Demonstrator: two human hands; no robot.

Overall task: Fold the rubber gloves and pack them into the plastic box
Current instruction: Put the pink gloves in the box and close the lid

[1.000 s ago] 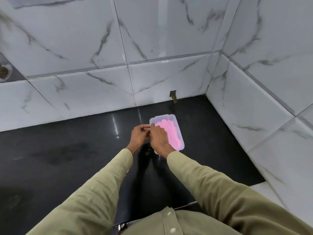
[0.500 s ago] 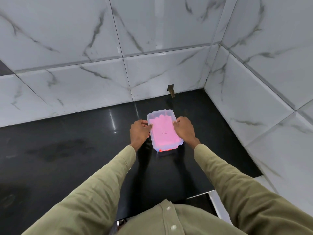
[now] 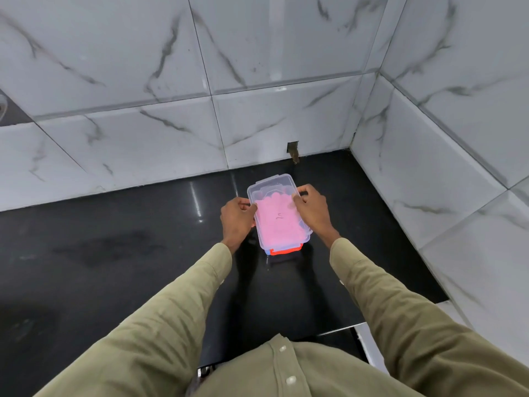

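A clear plastic box [image 3: 271, 184] with its lid on stands on the black counter [image 3: 114, 253], near the back wall. Folded pink rubber gloves [image 3: 276, 222] show through the lid. A red clasp [image 3: 286, 250] sits at the box's near end. My left hand [image 3: 236, 217] grips the box's left long side, thumb on the lid edge. My right hand [image 3: 313, 212] grips the right long side, fingers curled over the rim.
White marble-look tiled walls [image 3: 429, 138] close the counter at the back and right, meeting in a corner. A small dark notch [image 3: 292, 150] sits in the back wall just behind the box. The counter's front edge [image 3: 343, 329] runs near my body.
A second ago both hands worked at the box's near-left corner. My right hand has moved to the right side, and both hands now clasp the box's long sides.
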